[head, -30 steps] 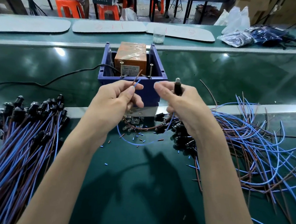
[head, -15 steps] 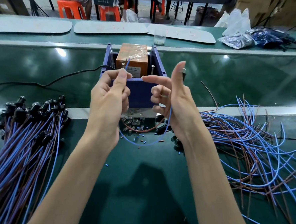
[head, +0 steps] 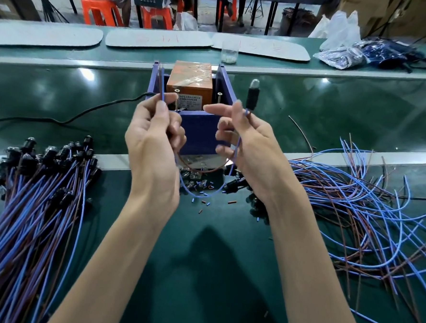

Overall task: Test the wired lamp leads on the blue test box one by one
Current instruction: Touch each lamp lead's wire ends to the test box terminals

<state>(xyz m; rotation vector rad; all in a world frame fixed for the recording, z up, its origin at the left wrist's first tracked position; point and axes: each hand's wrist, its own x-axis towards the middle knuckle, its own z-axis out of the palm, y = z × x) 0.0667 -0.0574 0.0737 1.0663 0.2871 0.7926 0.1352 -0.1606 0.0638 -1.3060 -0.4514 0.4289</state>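
Presently the lamp lead [head: 238,144] hangs looped between both hands, lifted since a second ago to the level of the blue test box [head: 199,128]. The left hand [head: 155,143] pinches its blue and brown ends upright beside the box's left wall, short of the screw contacts [head: 177,91]. The right hand [head: 252,148] grips the lamp [head: 252,94], seemingly unlit, so testing remains pending.

Green table [head: 211,293] w/ blue test box [head: 199,129] at centre, bundled lamp leads [head: 29,212] on left, loose wires [head: 368,210] right (tangled), tiny offcuts [head: 205,203] btwn, black cable [head: 47,120] behind.
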